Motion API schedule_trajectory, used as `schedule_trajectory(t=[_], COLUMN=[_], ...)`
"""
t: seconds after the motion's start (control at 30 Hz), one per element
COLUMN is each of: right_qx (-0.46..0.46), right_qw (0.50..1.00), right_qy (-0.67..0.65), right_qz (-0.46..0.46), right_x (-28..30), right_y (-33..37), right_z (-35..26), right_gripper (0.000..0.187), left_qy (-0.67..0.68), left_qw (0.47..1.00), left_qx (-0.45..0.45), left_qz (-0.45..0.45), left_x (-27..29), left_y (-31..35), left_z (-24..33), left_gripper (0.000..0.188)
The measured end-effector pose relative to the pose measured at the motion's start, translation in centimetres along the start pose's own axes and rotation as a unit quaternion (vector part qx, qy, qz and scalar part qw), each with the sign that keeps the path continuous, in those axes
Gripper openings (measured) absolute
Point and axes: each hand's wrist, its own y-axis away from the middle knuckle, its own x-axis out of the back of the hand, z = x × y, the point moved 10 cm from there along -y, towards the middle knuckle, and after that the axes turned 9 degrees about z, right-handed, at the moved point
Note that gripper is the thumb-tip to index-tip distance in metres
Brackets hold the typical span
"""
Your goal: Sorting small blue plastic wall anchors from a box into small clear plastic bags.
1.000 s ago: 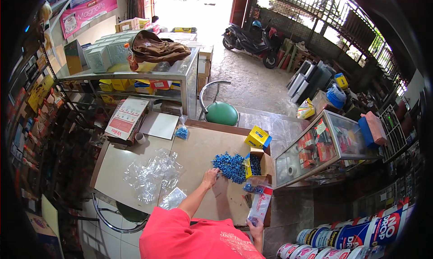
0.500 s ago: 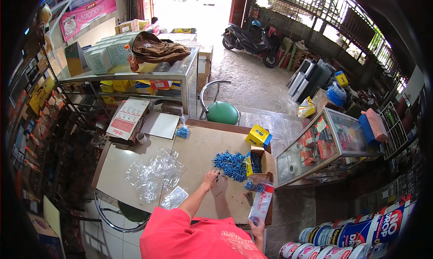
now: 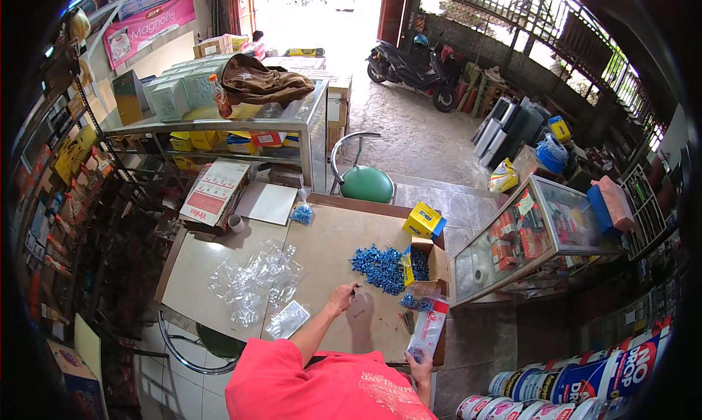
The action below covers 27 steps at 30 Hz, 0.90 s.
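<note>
My left hand (image 3: 341, 299) is over the middle of the table, left of a pile of small blue screw-like pieces (image 3: 378, 268). Its fingers are pinched together, with a small dark thing at their tips that I cannot make out. At the table's near right edge, my right hand (image 3: 420, 364) closes round the near end of a long white-and-red box-like thing (image 3: 430, 328). Clear plastic with blue pieces in it (image 3: 415, 302) lies at that thing's far end. An open carton (image 3: 434, 262) beside the pile holds more of the pieces.
Clear plastic bags (image 3: 257, 280) lie spread on the left of the table (image 3: 325, 237). A filled, tied bag (image 3: 302, 213) is at the back edge, a yellow-and-blue box (image 3: 424, 220) at the back right. A green stool (image 3: 367, 184) stands beyond; a glass case (image 3: 504, 237) is on the right.
My left hand has drawn back a little from the blue pile toward me, its fingers now pinched. My right hand stays at the white-and-red thing. The whole view has shifted slightly.
</note>
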Motion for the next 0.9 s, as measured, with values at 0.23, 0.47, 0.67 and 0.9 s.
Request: schedule_trajectory(t=[0.23,0.47,0.67,0.9], right_qx=[-0.012,-0.029,-0.029,-0.035], right_qw=[1.0,0.998,0.997,0.997], right_qy=[0.013,0.031,0.031,-0.015], right_qz=[-0.014,-0.056,-0.058,-0.06], right_x=[-0.2,-1.4,-1.1,-1.4], right_y=[-0.6,-0.4,0.0,0.0], right_z=[1.3,-0.6,0.2,0.0], right_gripper=[0.029,0.025,0.021,0.022], left_qy=[0.367,0.308,0.214,0.179], left_qw=[0.923,0.894,0.898,0.904], left_qx=[-0.026,-0.194,-0.307,-0.34], left_qz=[-0.112,-0.263,-0.231,-0.188], left_x=[0.3,1.8,-0.3,0.5], left_y=[2.9,6.0,7.7,7.2], left_z=[14.2,27.8,28.3,28.9], left_gripper=[0.034,0.033,0.033,0.034])
